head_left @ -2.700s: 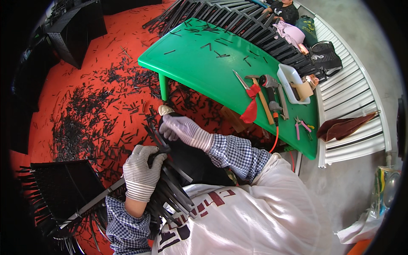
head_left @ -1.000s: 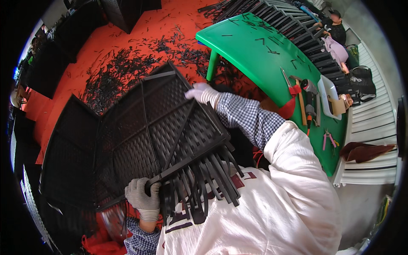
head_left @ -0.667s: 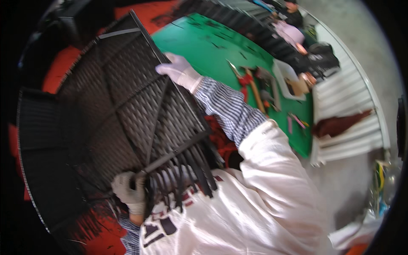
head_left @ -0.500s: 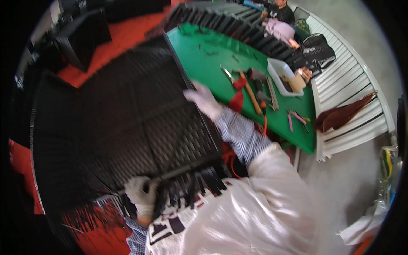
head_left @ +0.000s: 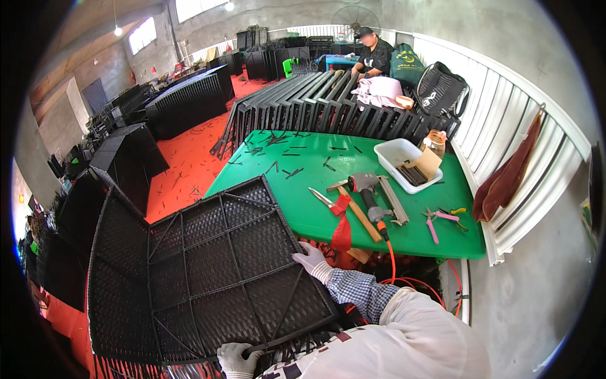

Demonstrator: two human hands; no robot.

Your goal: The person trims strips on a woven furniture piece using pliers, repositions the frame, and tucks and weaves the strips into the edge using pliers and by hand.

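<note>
A large black wicker furniture panel (head_left: 211, 252) with a bar frame rests tilted before me, its left section bent upward and its far right corner over the green table (head_left: 278, 196). My right hand (head_left: 312, 262), in a pale glove, grips the panel's right edge, fingers over the bar. My left hand (head_left: 237, 361), in a grey knit glove, is closed at the near edge, thumb and fingers around the rim. Part of that hand is cut off by the lower picture border. Loose black strips (head_left: 309, 343) hang along the near side, beside my white apron (head_left: 391, 344).
On the table lie a staple gun (head_left: 366, 189) with an orange hose, a hammer (head_left: 361, 215), scissors with red cloth (head_left: 341, 221), pink-handled pliers (head_left: 435, 221) and a white bin (head_left: 404, 161). Behind stand stacked black frames (head_left: 303, 104) and a seated person (head_left: 374, 57). Offcuts litter the red floor.
The view has tilted up, bringing the far room in. My right hand has gone from blurred above the panel's edge to gripping it. My left hand stays at the near edge.
</note>
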